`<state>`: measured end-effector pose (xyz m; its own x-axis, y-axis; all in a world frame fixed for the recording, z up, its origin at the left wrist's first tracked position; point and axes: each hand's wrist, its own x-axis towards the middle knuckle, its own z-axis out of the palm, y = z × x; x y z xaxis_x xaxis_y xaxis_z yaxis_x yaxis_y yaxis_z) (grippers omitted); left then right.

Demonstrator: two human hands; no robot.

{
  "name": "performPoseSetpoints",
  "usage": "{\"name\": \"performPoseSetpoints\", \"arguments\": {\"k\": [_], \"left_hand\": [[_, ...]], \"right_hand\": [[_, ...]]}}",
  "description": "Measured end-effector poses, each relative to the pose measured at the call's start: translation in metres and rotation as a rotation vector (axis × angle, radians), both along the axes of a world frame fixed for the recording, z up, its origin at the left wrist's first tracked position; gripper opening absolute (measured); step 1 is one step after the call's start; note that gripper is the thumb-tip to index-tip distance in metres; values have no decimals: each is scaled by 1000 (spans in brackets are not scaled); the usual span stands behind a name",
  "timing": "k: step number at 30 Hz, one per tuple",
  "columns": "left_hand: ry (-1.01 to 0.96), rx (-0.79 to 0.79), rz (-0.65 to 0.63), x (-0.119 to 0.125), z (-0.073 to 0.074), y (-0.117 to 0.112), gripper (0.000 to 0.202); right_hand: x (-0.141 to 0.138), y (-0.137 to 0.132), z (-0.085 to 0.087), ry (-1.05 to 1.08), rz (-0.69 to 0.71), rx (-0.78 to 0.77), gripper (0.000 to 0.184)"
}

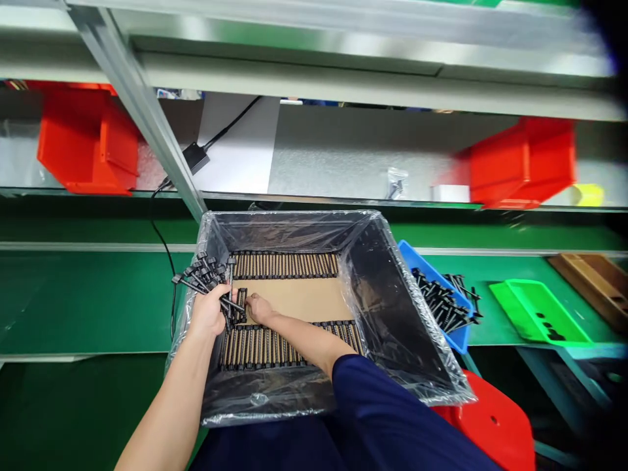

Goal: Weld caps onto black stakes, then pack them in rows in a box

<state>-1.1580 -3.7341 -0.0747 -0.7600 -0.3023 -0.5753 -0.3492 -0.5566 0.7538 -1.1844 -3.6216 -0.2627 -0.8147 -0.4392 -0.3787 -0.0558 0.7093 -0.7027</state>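
My left hand (210, 313) is closed around a bunch of thin black rods with blocky heads (203, 269), fanned out over the left wall of a plastic-lined black bin (412, 307). Inside the bin, my right hand (260, 309) has its fingers curled at the left end of the middle strip, beside a few black rods laid side by side (240, 306). Whatever its fingertips hold is hidden. Similar rods form a far row (284, 265) and a near row (289, 347) on a brown cardboard sheet (299, 297).
A blue tray (458, 337) of loose black rods stands right of the bin. Farther right are a green tray (540, 307) with small black pieces and a brown box (589, 288). Red bins (524, 163) sit on the shelf behind; a red stool (495, 418) is below.
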Motion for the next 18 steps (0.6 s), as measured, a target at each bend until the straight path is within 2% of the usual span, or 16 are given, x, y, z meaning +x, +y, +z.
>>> {"name": "performPoseSetpoints", "arguments": {"k": [2,6,8,11,13,16,18], "left_hand": [[12,-8,-18,-1,-2,1,28],[73,-64,-56,-1,-7,8,24],[124,-95,-74,0,-11,12,28],[191,-145,-88,1,-18,15,35],[213,-191,-89,1,-22,15,33],[195,-207,-106,1,-24,13,24],[181,-189,-109,-1,-23,10,23]], "right_hand": [[-7,2,14,-68,-124,-138,17],[-9,5,62,-311,-422,-787,40],[-3,7,87,-271,-487,-972,45],[9,9,115,-184,-551,-989,30],[12,9,125,-249,-569,-957,21],[3,10,126,-404,-563,-952,14],[-11,13,118,-396,-616,-976,14]]}}
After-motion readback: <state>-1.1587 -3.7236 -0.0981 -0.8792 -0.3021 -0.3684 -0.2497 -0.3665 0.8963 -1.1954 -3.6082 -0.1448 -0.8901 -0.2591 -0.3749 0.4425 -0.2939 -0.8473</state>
